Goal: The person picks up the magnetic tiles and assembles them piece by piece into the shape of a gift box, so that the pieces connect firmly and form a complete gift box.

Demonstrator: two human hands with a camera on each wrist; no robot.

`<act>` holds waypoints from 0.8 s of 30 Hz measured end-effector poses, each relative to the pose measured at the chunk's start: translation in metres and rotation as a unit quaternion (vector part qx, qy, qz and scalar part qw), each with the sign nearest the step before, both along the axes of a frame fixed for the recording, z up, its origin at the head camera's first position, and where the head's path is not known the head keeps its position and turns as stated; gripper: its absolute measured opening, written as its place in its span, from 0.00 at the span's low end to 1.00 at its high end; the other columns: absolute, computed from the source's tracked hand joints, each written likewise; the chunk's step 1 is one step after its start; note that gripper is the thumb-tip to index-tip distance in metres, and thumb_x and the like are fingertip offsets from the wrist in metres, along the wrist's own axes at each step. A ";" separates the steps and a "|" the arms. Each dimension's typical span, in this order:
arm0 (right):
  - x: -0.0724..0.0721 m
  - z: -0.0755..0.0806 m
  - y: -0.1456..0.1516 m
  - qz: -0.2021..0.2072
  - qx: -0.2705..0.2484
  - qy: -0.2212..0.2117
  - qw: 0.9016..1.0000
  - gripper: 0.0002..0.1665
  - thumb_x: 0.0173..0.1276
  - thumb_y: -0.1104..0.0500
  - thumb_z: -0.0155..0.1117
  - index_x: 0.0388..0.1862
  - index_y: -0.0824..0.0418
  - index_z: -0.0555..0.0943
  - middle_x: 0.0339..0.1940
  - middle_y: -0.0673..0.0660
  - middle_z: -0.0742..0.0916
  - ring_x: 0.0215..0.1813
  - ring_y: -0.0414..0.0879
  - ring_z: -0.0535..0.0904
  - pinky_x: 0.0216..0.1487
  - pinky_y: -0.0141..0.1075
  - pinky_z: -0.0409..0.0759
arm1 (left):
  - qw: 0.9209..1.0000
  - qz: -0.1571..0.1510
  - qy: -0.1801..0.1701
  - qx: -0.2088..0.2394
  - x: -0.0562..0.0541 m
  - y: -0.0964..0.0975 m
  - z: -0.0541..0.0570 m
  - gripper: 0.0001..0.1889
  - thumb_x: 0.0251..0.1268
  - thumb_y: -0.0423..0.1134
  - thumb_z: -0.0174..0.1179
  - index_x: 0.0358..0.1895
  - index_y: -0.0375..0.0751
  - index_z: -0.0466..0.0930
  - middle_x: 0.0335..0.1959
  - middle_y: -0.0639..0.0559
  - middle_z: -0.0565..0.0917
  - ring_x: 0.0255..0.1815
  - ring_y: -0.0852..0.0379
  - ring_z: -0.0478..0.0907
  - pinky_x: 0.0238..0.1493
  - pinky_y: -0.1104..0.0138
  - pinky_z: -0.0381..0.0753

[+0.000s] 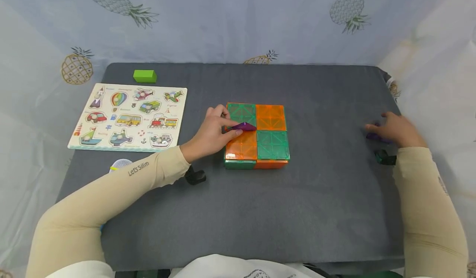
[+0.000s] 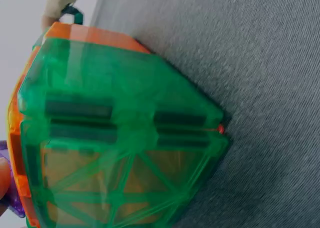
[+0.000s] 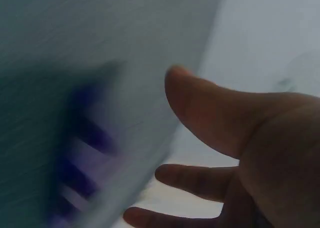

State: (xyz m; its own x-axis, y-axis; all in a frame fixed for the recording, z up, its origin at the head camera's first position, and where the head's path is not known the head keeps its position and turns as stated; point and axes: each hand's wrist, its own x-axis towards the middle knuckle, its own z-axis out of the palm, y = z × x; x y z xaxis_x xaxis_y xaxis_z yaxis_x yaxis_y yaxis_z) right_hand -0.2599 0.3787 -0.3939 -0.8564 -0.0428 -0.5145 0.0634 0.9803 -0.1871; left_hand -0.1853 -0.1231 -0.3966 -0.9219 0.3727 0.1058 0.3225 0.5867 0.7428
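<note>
placement step: left hand (image 1: 210, 135) pinches purple tile (image 1: 244, 126) between thumb and forefinger over the tile block (image 1: 256, 135); right hand (image 1: 394, 129), fingers relaxed, touches another purple tile (image 1: 373, 136) on the tabletop (image 1: 316, 195); next move likely needs edge alignment.

Soft even light, faint shadows; heavy motion blur in right wrist view.

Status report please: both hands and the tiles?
Left hand pinches purple tile over tile block. Right hand open, on another purple piece. Nothing between.
</note>
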 end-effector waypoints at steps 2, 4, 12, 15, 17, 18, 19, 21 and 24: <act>0.008 -0.014 0.017 -0.021 0.011 -0.001 1.000 0.62 0.67 0.27 0.45 0.67 0.85 0.54 0.61 0.87 0.65 0.57 0.82 0.60 0.53 0.69 0.65 | 1.000 -0.006 -0.005 -0.008 -0.002 0.000 0.001 0.14 0.63 0.40 0.64 0.47 0.35 0.86 0.36 0.49 0.64 0.44 0.48 0.55 0.42 0.62 0.56; 0.015 -0.022 0.026 -0.035 0.013 0.017 0.999 0.60 0.66 0.28 0.47 0.61 0.87 0.61 0.55 0.86 0.70 0.52 0.79 0.66 0.46 0.66 0.69 | 1.000 -0.012 -0.011 -0.017 -0.003 -0.001 0.003 0.15 0.63 0.40 0.64 0.48 0.34 0.85 0.35 0.48 0.64 0.43 0.49 0.55 0.41 0.62 0.56; 0.008 -0.025 0.011 -0.053 -0.015 0.055 0.997 0.51 0.62 0.30 0.57 0.46 0.82 0.72 0.36 0.75 0.79 0.32 0.59 0.73 0.27 0.43 0.71 | 0.999 0.003 -0.009 -0.031 -0.001 -0.005 0.007 0.17 0.64 0.42 0.63 0.51 0.36 0.84 0.35 0.48 0.73 0.41 0.49 0.61 0.40 0.63 0.59; 0.007 -0.027 0.004 -0.060 -0.025 0.048 0.997 0.48 0.61 0.30 0.59 0.41 0.79 0.74 0.31 0.69 0.78 0.31 0.57 0.72 0.26 0.40 0.69 | 1.000 0.004 0.000 -0.031 -0.001 -0.004 0.007 0.16 0.64 0.43 0.64 0.50 0.38 0.84 0.34 0.47 0.73 0.40 0.50 0.61 0.39 0.63 0.59; 0.008 -0.025 -0.002 -0.056 -0.038 0.044 0.997 0.45 0.62 0.31 0.59 0.40 0.77 0.76 0.31 0.66 0.79 0.32 0.57 0.72 0.27 0.40 0.69 | 1.000 0.002 0.005 -0.029 -0.003 -0.003 0.008 0.16 0.64 0.43 0.64 0.50 0.38 0.84 0.33 0.47 0.73 0.39 0.50 0.62 0.39 0.63 0.59; 0.009 -0.023 -0.007 -0.052 -0.044 0.047 0.997 0.43 0.63 0.32 0.58 0.39 0.76 0.77 0.29 0.65 0.78 0.32 0.56 0.71 0.27 0.40 0.68 | 1.000 0.001 0.007 -0.028 -0.003 -0.002 0.008 0.15 0.64 0.43 0.64 0.50 0.38 0.85 0.32 0.47 0.73 0.38 0.49 0.62 0.39 0.63 0.60; 0.010 -0.020 -0.012 -0.046 -0.051 0.054 0.996 0.41 0.64 0.33 0.58 0.39 0.75 0.77 0.29 0.64 0.78 0.33 0.56 0.71 0.27 0.40 0.68 | 1.000 0.000 0.008 -0.026 -0.004 -0.002 0.008 0.15 0.64 0.43 0.64 0.49 0.38 0.85 0.32 0.47 0.74 0.38 0.48 0.63 0.39 0.63 0.60; 0.014 -0.010 -0.027 -0.030 -0.068 0.077 0.994 0.37 0.67 0.36 0.57 0.40 0.72 0.79 0.30 0.63 0.80 0.32 0.54 0.71 0.27 0.39 0.67 | 1.000 -0.003 0.008 -0.023 -0.005 -0.001 0.009 0.15 0.64 0.43 0.64 0.49 0.38 0.85 0.31 0.46 0.74 0.39 0.46 0.65 0.39 0.63 0.61; 0.019 0.009 -0.064 0.001 -0.112 0.151 0.982 0.29 0.69 0.40 0.57 0.38 0.68 0.79 0.29 0.62 0.81 0.29 0.49 0.70 0.27 0.37 0.66 | 1.000 -0.002 0.007 -0.014 -0.005 -0.002 0.009 0.14 0.63 0.41 0.64 0.47 0.37 0.85 0.34 0.47 0.76 0.41 0.44 0.67 0.40 0.63 0.64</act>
State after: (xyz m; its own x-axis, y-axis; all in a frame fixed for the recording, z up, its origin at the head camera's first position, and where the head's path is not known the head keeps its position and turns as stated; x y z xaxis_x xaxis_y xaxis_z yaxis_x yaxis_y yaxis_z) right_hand -0.2412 0.3151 -0.3852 -0.9681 -0.1288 -0.2151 -0.0306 0.9122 -0.4087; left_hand -0.1902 -0.1248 -0.3877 -0.9193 0.3786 0.1077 0.3342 0.6061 0.7218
